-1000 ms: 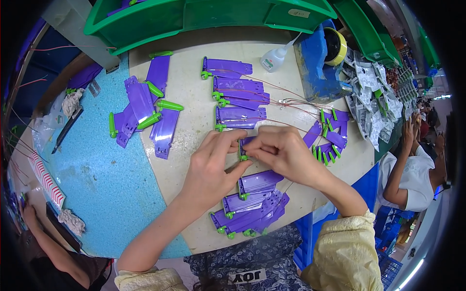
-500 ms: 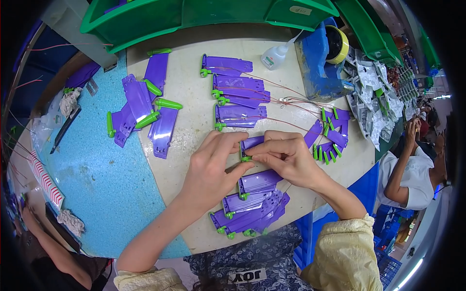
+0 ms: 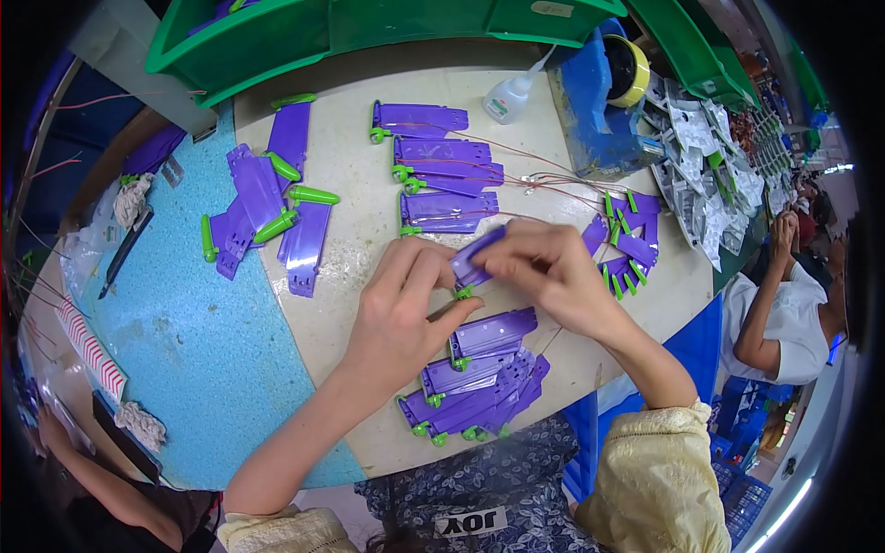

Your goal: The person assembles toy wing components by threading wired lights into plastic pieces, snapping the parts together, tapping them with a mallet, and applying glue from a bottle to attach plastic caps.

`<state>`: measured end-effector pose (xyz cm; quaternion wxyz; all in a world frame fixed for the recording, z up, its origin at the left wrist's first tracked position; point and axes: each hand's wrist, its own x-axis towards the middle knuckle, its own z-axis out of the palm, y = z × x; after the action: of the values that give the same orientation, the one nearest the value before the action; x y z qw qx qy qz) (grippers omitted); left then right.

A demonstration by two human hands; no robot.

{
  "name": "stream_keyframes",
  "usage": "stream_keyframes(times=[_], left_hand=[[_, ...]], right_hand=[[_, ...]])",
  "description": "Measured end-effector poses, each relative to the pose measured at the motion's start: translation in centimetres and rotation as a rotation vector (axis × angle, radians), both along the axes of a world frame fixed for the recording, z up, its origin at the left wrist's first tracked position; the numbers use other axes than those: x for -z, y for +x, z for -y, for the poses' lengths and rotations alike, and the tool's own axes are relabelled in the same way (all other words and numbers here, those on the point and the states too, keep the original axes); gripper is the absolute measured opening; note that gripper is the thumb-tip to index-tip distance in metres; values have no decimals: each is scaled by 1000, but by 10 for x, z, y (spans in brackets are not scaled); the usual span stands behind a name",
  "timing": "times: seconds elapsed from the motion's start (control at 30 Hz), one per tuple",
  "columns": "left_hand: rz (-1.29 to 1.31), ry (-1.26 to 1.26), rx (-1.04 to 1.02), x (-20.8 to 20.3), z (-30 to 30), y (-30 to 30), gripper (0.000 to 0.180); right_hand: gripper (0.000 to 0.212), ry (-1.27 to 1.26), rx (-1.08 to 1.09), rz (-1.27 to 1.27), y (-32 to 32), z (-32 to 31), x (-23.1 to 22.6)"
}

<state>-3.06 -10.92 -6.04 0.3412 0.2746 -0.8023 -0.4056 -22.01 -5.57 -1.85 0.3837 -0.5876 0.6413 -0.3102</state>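
Between my hands, above the middle of the table, is a purple plastic panel [image 3: 468, 265] with a green end piece. The fingers and thumb of my left hand [image 3: 401, 300] close on its green end. My right hand [image 3: 558, 281] pinches the panel's far side, and its fingers cover part of it. Just below lies a similar purple panel [image 3: 498, 334], over a fanned pile of purple panels [image 3: 479, 415] with green ends. Beyond my hands, more purple panels [image 3: 447, 210] lie in a column, with thin red wires across them.
Several purple-and-green pieces [image 3: 253, 189] lie at left by a blue mat [image 3: 184, 323]. Behind are a green bin [image 3: 415, 28], a glue bottle [image 3: 507, 100] and a blue tape dispenser [image 3: 590, 101]. Grey plastic parts [image 3: 691, 138] are heaped at right. Other people sit on both sides.
The held panel has tilted, its right end swinging up and away. My right hand has shifted slightly with it; my left hand keeps its grip. The whole view has moved slightly.
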Motion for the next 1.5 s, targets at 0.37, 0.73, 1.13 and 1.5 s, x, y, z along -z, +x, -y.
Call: stream_keyframes(times=[0.37,0.73,1.13,1.5], left_hand=[[64,-398,295,-2,27,-8,22],[105,-361,307,-8,26,-13,27],[124,-193,209,-12,25,-8,60],[94,-368,75,1,3,0,32]], right_hand=[[12,-26,282,-369,-2,2,-4],[33,16,688,-44,-130,14,-56],[10,38,455,316,-58,-26,-26],[25,-11,29,127,6,-28,12]])
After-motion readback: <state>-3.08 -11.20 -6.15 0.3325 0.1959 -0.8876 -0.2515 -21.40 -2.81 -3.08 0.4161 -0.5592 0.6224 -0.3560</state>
